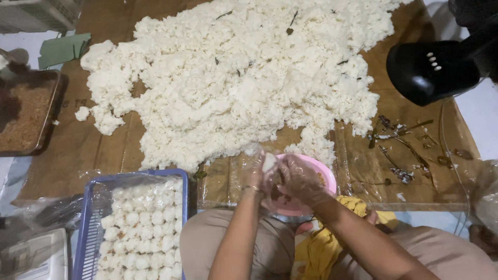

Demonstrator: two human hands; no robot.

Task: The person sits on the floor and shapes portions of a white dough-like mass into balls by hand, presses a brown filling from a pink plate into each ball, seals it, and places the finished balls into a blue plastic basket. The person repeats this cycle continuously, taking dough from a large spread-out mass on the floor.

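Observation:
Both my hands wear thin clear plastic gloves and meet over a pink bowl [326, 175] at my lap. My left hand [258, 176] holds a small lump of white rice [268, 162] against my right hand [296, 179], whose fingers curl around it. A large heap of cooked white rice [233, 78] is spread on brown paper just beyond the bowl. To my left a blue plastic basket [89, 228] lined with clear film holds several rows of shaped white rice balls [142, 228].
A dark tray of brown crumbly filling [23, 116] sits at the far left. A black fan or lamp head [430, 70] hangs at upper right. Leaf stems and scraps [402, 148] lie on the paper to the right. A yellow cloth [316, 246] covers my lap.

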